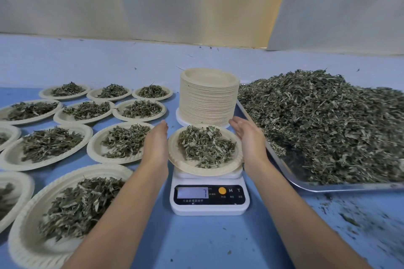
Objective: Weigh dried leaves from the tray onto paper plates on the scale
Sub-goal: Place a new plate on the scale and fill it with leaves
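**Head view: a plate of leaves on the scale, one hand at each side**

Head view looks down at a blue counter (207, 244). A small white scale (208, 205) stands in the middle. Its screen (192, 192) and buttons face the person. The numbers are too blurry to read.

A round paper plate (175, 155) sits on top of the scale. It holds a small pile of dried leaves (205, 146).

The left hand (156, 146) is at the left rim of the plate. The right hand (249, 144) is at the right rim. Both hands are flat, with straight fingers that point away from the person. The palms face each other across the plate. They look close enough to touch the rim, but I cannot tell for sure.

Just behind the scale is a tall stack of plates (208, 98) with nothing in them. To the right is a shiny metal tray (349, 188), and it holds a big heap of leaves (328, 126). Its near left side runs slanting away from the person. To the left, many filled plates (72, 209) lie in rows, each with its own little pile of leaves. Bits of leaf lie on the counter near the tray.
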A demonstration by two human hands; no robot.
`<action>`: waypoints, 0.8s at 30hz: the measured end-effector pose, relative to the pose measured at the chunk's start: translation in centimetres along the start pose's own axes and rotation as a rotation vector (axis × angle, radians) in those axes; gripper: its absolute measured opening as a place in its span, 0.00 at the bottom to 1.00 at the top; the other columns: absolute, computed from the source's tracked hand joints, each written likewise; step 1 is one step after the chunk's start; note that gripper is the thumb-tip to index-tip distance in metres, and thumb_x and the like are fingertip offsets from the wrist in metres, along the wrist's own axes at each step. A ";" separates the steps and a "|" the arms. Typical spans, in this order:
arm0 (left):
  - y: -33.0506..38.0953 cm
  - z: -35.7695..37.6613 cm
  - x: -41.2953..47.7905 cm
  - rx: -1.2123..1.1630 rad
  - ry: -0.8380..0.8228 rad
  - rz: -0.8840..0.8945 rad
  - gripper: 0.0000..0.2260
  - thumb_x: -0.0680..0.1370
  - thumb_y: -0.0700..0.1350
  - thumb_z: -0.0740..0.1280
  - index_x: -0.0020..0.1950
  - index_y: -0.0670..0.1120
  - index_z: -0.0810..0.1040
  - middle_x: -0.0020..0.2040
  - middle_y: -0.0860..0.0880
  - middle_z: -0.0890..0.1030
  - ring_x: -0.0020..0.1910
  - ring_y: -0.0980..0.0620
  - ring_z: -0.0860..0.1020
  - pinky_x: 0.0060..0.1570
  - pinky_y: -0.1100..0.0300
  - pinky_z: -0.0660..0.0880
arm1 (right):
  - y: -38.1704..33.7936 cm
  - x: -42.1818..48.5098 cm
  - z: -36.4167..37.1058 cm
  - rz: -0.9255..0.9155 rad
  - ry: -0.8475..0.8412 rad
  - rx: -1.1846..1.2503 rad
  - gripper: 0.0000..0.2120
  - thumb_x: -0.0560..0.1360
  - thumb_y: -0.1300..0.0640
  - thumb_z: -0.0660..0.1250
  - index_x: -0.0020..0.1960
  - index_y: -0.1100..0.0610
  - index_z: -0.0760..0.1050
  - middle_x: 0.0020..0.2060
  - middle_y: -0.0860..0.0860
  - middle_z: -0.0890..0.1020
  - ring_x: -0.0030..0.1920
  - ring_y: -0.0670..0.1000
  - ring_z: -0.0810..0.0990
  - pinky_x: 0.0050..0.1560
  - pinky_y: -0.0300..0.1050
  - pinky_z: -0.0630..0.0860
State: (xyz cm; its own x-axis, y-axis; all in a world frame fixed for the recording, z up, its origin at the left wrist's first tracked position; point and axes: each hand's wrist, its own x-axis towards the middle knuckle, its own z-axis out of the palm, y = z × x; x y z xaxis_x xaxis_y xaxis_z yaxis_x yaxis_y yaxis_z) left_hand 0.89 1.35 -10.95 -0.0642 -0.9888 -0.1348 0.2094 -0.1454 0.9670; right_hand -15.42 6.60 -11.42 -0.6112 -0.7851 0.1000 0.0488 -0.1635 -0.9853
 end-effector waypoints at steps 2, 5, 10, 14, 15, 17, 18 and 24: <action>0.0 0.1 -0.1 0.001 -0.006 -0.014 0.21 0.82 0.48 0.55 0.74 0.42 0.64 0.73 0.47 0.67 0.72 0.50 0.64 0.68 0.56 0.59 | -0.2 -0.1 0.1 -0.006 -0.009 0.006 0.09 0.78 0.61 0.59 0.52 0.51 0.76 0.59 0.52 0.80 0.61 0.51 0.76 0.61 0.42 0.68; 0.1 0.2 -0.1 0.006 0.015 -0.035 0.20 0.82 0.47 0.56 0.74 0.43 0.64 0.73 0.47 0.66 0.72 0.49 0.64 0.71 0.52 0.58 | -0.4 -0.2 0.3 -0.015 -0.007 0.017 0.09 0.78 0.61 0.60 0.51 0.50 0.76 0.59 0.51 0.80 0.61 0.50 0.76 0.61 0.43 0.68; 0.9 -0.5 0.1 -0.027 0.056 -0.070 0.09 0.79 0.38 0.61 0.57 0.42 0.77 0.55 0.42 0.78 0.60 0.45 0.73 0.65 0.52 0.65 | -1.3 -0.2 1.0 -0.013 -0.003 0.030 0.11 0.76 0.61 0.63 0.57 0.53 0.78 0.58 0.49 0.80 0.60 0.49 0.76 0.64 0.44 0.69; 1.8 -1.4 0.3 -0.064 0.091 -0.061 0.18 0.75 0.28 0.60 0.61 0.41 0.76 0.58 0.40 0.79 0.59 0.40 0.76 0.63 0.44 0.71 | -1.9 -0.4 2.0 -0.021 -0.008 0.045 0.14 0.76 0.62 0.64 0.61 0.57 0.78 0.58 0.49 0.80 0.58 0.46 0.76 0.57 0.38 0.69; 2.0 -1.7 0.3 -0.085 0.093 -0.063 0.18 0.75 0.27 0.59 0.60 0.42 0.76 0.57 0.39 0.79 0.57 0.40 0.77 0.62 0.44 0.72 | -2.1 -0.4 2.5 -0.021 -0.009 0.046 0.14 0.76 0.62 0.64 0.61 0.58 0.77 0.58 0.49 0.80 0.58 0.47 0.76 0.57 0.38 0.69; 2.6 -2.6 0.6 -0.134 0.092 -0.074 0.18 0.76 0.27 0.57 0.61 0.42 0.75 0.57 0.39 0.78 0.54 0.40 0.78 0.56 0.47 0.75 | -2.4 -0.4 3.5 -0.006 -0.010 0.051 0.14 0.76 0.63 0.64 0.61 0.58 0.77 0.58 0.51 0.80 0.59 0.49 0.77 0.59 0.41 0.71; 2.9 -3.0 0.7 -0.159 0.093 -0.076 0.18 0.77 0.28 0.57 0.62 0.42 0.74 0.57 0.39 0.78 0.49 0.41 0.79 0.49 0.50 0.76 | -2.6 -0.4 4.1 0.009 -0.015 0.051 0.14 0.76 0.64 0.64 0.61 0.59 0.77 0.57 0.52 0.80 0.58 0.50 0.77 0.60 0.43 0.72; 5.5 -6.6 2.1 -0.220 0.272 -0.003 0.18 0.76 0.27 0.58 0.61 0.41 0.76 0.56 0.41 0.78 0.52 0.44 0.78 0.55 0.48 0.76 | -3.6 -0.2 7.5 0.183 -0.235 -0.022 0.03 0.75 0.65 0.62 0.46 0.63 0.74 0.38 0.59 0.77 0.36 0.53 0.77 0.35 0.44 0.76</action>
State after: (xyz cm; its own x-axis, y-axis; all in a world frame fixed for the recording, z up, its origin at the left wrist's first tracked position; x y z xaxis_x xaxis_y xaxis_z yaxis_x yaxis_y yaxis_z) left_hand 8.36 -1.72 -7.34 0.1912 -0.9567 -0.2193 0.4166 -0.1232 0.9007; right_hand -9.52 2.90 -6.86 -0.3940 -0.9176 -0.0526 0.1222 0.0044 -0.9925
